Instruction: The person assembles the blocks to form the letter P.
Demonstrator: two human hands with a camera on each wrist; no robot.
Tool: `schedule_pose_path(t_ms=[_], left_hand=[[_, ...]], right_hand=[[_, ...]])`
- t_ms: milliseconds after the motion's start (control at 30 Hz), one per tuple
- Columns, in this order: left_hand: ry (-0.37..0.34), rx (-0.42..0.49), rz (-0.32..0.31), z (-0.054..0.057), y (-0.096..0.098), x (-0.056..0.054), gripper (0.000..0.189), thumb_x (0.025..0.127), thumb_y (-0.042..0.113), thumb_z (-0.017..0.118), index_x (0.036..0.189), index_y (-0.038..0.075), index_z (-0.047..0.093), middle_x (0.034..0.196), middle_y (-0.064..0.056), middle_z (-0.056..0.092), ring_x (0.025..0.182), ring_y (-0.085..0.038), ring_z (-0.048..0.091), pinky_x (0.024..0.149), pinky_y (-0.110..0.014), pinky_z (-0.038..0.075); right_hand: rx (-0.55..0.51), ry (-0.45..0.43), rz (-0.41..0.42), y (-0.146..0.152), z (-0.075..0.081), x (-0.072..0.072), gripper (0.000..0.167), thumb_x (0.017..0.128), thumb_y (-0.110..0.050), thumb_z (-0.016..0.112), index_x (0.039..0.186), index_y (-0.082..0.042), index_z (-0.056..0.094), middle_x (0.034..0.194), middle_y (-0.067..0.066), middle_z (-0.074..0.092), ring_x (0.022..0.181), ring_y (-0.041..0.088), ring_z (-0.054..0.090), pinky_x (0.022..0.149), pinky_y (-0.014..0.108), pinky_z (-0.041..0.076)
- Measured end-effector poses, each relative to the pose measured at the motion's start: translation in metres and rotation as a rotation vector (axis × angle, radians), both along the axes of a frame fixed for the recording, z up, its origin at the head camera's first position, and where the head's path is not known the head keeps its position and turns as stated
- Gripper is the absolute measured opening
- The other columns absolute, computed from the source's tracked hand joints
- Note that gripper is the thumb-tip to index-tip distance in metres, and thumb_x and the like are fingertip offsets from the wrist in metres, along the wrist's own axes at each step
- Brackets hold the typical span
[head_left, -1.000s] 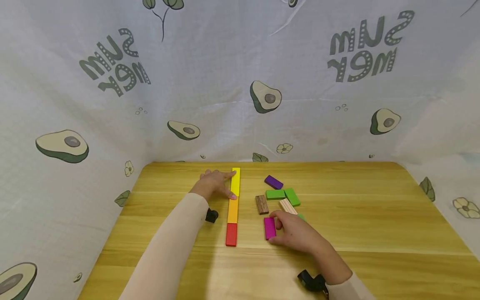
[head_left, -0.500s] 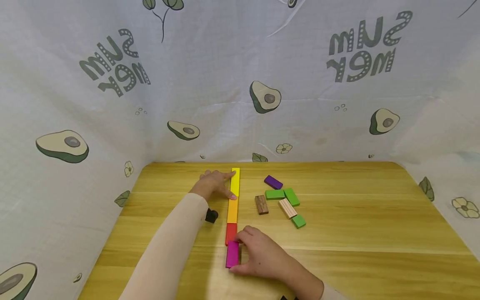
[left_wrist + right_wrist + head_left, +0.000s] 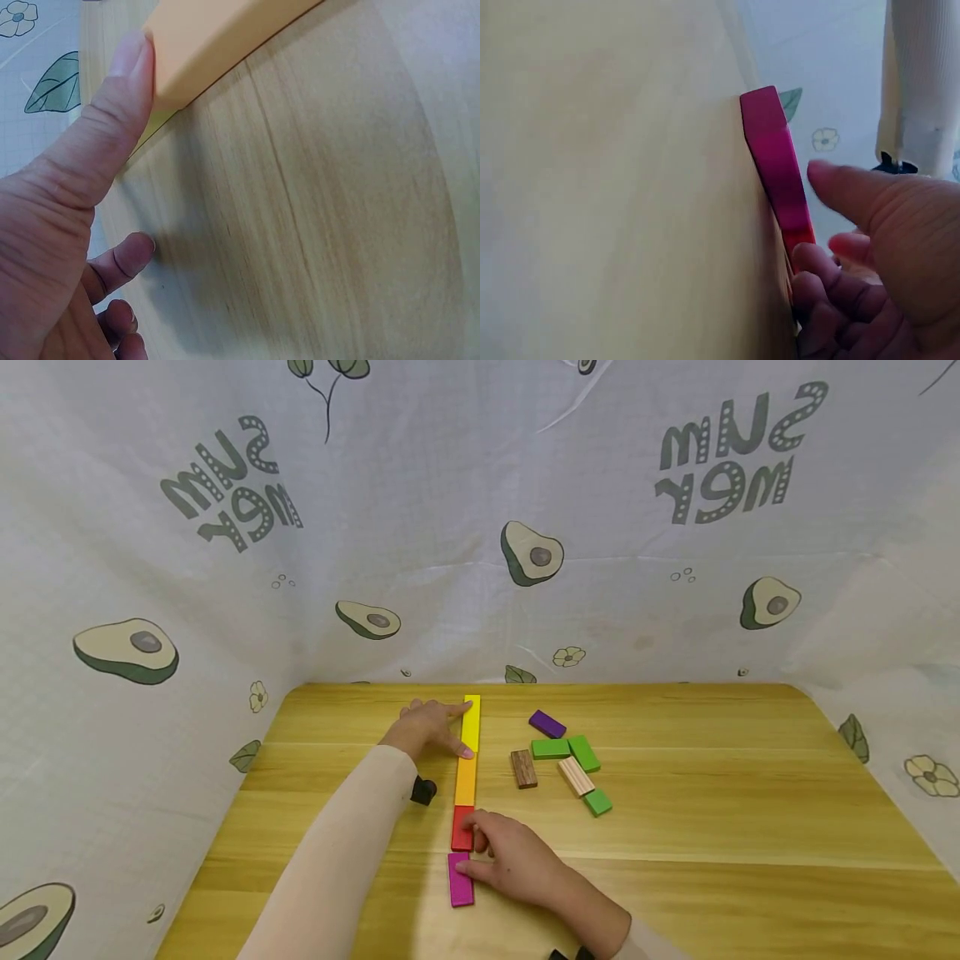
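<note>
"Where is the magenta block (image 3: 461,888)?"

"On my remote feed it lies flat on the desk (image 3: 712,818), slightly askew at the near end of the row, just beside the red block (image 3: 459,832). Contact between the two I cannot confirm."

"Condition of the fingers?"

"Right hand (image 3: 517,864): thumb at the magenta block's right edge, fingers bent at the red block; I see no pinch. Left hand (image 3: 426,729): thumb and forefinger spread wide, thumb where the orange block (image 3: 465,783) meets the yellow block (image 3: 470,727), forefinger at the yellow's far end."

"Handling?"

"I judge it light, rigid and hardly fragile; its smooth finish may slip. I recommend gripping the two long sides, as the red block crowds its far end."
</note>
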State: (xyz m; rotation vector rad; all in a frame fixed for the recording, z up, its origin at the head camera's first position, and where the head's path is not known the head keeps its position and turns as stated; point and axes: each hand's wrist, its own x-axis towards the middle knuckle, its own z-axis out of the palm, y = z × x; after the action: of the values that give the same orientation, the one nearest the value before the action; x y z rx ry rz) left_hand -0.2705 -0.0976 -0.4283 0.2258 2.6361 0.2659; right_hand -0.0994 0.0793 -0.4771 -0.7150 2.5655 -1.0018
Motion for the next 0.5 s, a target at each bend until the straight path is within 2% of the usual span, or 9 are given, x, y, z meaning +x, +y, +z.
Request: schedule_pose_path(t_ms=[200, 500], left_hand=[[-0.001, 0.004, 0.003, -0.0007, -0.0003, -0.0009, 0.102, 0.072, 0.064, 0.082, 0.157, 0.051, 0.028, 0.163, -0.014, 0.039, 0.138, -0.043, 0.036, 0.115, -0.061, 0.035], [-0.005, 0.005, 0.001, -0.0015, -0.0004, -0.0013, 0.101, 0.073, 0.065, 0.082, 0.157, 0.051, 0.028, 0.163, -0.015, 0.039, 0.138, -0.044, 0.036, 0.115, -0.062, 0.036]], right_hand=[[-0.015, 0.029, -0.007, -0.0045, -0.0028, -0.0034, 0.051, 0.093, -0.035, 0.076, 0.135, -0.011, 0.059, 0.080, -0.015, 0.056, 0.070, -0.001, 0.049, 0.065, 0.019, 0.044], [0.010, 0.018, -0.043, -0.0079, -0.0031, 0.0000, 0.050, 0.097, -0.030, 0.072, 0.140, -0.010, 0.056, 0.081, -0.014, 0.054, 0.074, 0.000, 0.049, 0.068, 0.020, 0.043]])
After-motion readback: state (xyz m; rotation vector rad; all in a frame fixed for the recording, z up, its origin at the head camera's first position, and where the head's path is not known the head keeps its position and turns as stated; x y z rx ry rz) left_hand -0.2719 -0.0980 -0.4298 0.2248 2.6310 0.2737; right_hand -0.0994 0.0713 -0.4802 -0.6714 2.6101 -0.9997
